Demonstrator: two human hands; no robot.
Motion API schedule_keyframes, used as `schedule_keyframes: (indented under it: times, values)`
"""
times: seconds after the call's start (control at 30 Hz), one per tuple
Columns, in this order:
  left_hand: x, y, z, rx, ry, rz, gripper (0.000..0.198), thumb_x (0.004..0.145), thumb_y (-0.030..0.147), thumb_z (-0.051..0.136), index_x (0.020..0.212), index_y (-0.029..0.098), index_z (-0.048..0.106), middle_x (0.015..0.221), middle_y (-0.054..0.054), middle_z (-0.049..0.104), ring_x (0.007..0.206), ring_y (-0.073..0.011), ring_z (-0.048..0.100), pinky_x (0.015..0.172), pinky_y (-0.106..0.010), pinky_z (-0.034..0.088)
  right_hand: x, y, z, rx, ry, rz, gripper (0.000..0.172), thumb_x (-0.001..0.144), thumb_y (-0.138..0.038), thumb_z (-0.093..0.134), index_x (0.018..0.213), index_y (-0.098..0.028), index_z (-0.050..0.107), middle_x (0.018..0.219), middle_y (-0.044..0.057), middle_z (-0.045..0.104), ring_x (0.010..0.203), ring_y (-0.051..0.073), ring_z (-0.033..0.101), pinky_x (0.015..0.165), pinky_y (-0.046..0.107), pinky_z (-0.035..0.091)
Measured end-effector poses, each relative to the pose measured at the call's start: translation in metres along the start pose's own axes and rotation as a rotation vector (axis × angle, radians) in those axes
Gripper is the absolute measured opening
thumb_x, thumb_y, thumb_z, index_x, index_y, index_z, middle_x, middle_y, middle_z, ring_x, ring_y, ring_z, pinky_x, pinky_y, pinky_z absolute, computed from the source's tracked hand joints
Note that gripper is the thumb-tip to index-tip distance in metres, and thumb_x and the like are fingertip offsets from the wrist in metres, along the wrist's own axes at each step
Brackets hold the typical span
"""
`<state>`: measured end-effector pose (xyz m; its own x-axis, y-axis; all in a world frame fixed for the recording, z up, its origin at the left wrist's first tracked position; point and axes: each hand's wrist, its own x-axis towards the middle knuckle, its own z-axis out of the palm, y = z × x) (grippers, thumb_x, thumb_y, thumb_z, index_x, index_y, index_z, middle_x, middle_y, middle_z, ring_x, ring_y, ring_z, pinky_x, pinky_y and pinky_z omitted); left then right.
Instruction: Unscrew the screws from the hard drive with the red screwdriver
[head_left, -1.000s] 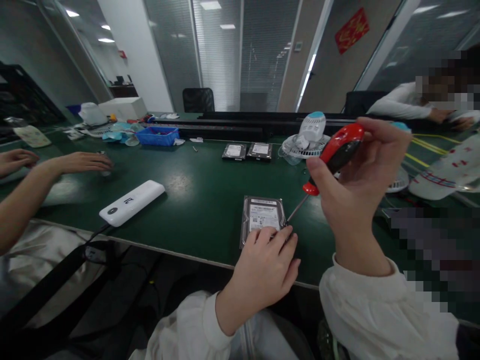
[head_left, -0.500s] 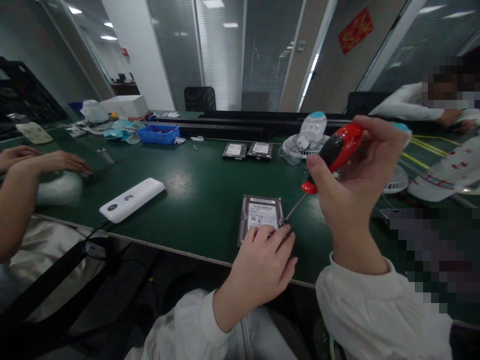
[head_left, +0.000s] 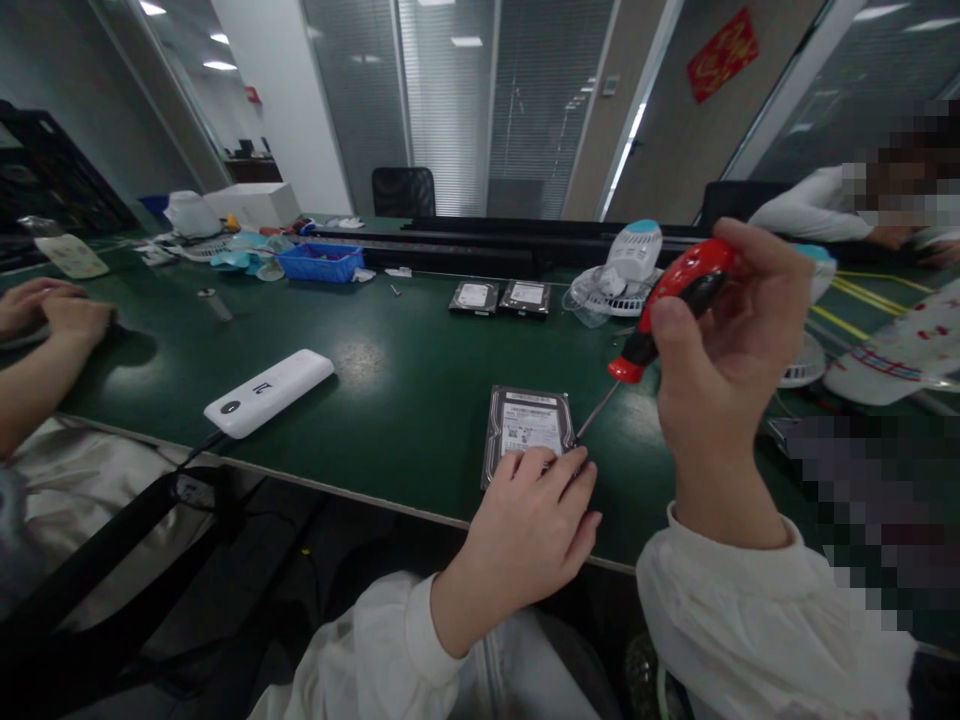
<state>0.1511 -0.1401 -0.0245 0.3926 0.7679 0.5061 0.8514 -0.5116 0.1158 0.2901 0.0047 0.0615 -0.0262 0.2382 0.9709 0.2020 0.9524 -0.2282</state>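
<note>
A hard drive (head_left: 529, 425) with a white label lies label up near the front edge of the green table. Over its near end is my left hand (head_left: 529, 510), its bent fingers holding the drive against the table and hiding that end. My right hand (head_left: 724, 350) is closed around the red and black handle of a screwdriver (head_left: 637, 345). The thin shaft slants down to the drive's right edge, beside my left fingertips. What the tip touches there is too small to make out.
Two more hard drives (head_left: 500, 297) lie farther back. A white power bank (head_left: 270, 392) with a cable is to the left. Behind are a blue tray (head_left: 321, 263) and a white fan (head_left: 634, 260). A co-worker's hands (head_left: 64, 310) rest at the far left; another person sits at the right.
The screwdriver's handle has turned in my right hand, showing its red and black parts differently. The co-worker's hand at the left has drawn back leftward. The view has shifted slightly.
</note>
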Motion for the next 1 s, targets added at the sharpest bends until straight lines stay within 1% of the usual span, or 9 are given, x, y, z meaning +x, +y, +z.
schedule_keyframes:
  times: [0.1,0.2,0.33,0.4,0.57,0.6,0.8,0.9,1.0]
  values:
    - [0.000,0.000,0.000,-0.003,-0.005,-0.006,0.043,0.107,0.037,0.042,0.139,0.015,0.060,0.147,-0.006,0.063,0.116,-0.0278,0.054,0.092,-0.042,0.044,0.000,0.002,-0.001,-0.104,0.033,-0.016,0.068,0.076,-0.045,0.082,0.138,-0.034,0.058,0.127,0.005,0.061,0.103,0.020,0.064,0.083,0.040,0.057]
    - [0.000,0.000,0.000,-0.005,-0.007,-0.008,0.042,0.107,0.037,0.042,0.139,0.016,0.061,0.148,-0.006,0.062,0.117,-0.0280,0.054,0.092,-0.042,0.044,-0.001,0.005,-0.002,-0.101,0.016,0.003,0.066,0.080,-0.041,0.078,0.142,-0.033,0.058,0.127,0.007,0.064,0.103,0.021,0.067,0.085,0.042,0.058]
    - [0.000,0.000,-0.001,-0.004,-0.005,-0.003,0.042,0.106,0.037,0.043,0.138,0.016,0.061,0.148,-0.007,0.062,0.116,-0.0273,0.054,0.092,-0.042,0.045,-0.001,0.009,-0.002,0.051,0.009,0.020,0.061,0.086,-0.043,0.069,0.146,-0.038,0.056,0.136,0.005,0.062,0.112,0.024,0.069,0.096,0.048,0.056]
    - [0.000,0.000,-0.001,-0.002,-0.008,-0.001,0.043,0.107,0.038,0.043,0.139,0.016,0.060,0.148,-0.007,0.062,0.116,-0.0272,0.054,0.092,-0.042,0.045,-0.001,0.009,-0.002,0.082,0.003,0.032,0.058,0.086,-0.043,0.068,0.143,-0.040,0.058,0.133,0.004,0.063,0.113,0.024,0.069,0.099,0.049,0.055]
    - [-0.001,-0.001,0.000,-0.008,-0.007,0.000,0.043,0.107,0.038,0.041,0.139,0.015,0.061,0.149,-0.007,0.061,0.117,-0.0281,0.054,0.092,-0.042,0.044,0.001,0.007,-0.003,-0.095,0.081,-0.004,0.062,0.072,-0.039,0.083,0.132,-0.036,0.065,0.124,0.005,0.063,0.101,0.020,0.064,0.074,0.035,0.057]
    - [-0.001,-0.001,0.000,-0.008,-0.006,-0.001,0.043,0.107,0.038,0.041,0.139,0.015,0.061,0.149,-0.006,0.061,0.117,-0.0281,0.054,0.092,-0.042,0.044,0.001,0.007,-0.003,-0.108,0.089,-0.005,0.062,0.072,-0.037,0.084,0.131,-0.035,0.065,0.123,0.005,0.064,0.100,0.019,0.064,0.072,0.033,0.057]
    - [0.000,0.000,0.000,-0.007,-0.006,-0.002,0.042,0.106,0.037,0.044,0.139,0.016,0.061,0.148,-0.005,0.062,0.117,-0.0272,0.053,0.093,-0.043,0.044,0.000,0.004,-0.003,0.000,-0.007,0.034,0.053,0.089,-0.036,0.065,0.142,-0.034,0.060,0.128,0.005,0.065,0.109,0.022,0.068,0.089,0.043,0.056]
    - [0.000,0.000,-0.001,-0.001,-0.007,0.001,0.042,0.106,0.037,0.046,0.139,0.015,0.061,0.149,-0.006,0.062,0.117,-0.0275,0.053,0.094,-0.043,0.044,0.000,-0.002,0.000,-0.024,0.023,0.010,0.054,0.086,-0.037,0.070,0.140,-0.035,0.062,0.129,0.006,0.063,0.107,0.021,0.066,0.091,0.042,0.058]
    - [-0.001,0.000,-0.001,0.001,-0.004,0.003,0.042,0.106,0.036,0.046,0.139,0.015,0.061,0.148,-0.006,0.062,0.116,-0.0275,0.053,0.093,-0.043,0.044,0.000,-0.008,0.002,-0.089,0.045,0.037,0.056,0.082,-0.043,0.078,0.136,-0.036,0.062,0.128,0.006,0.062,0.109,0.024,0.065,0.090,0.044,0.060]
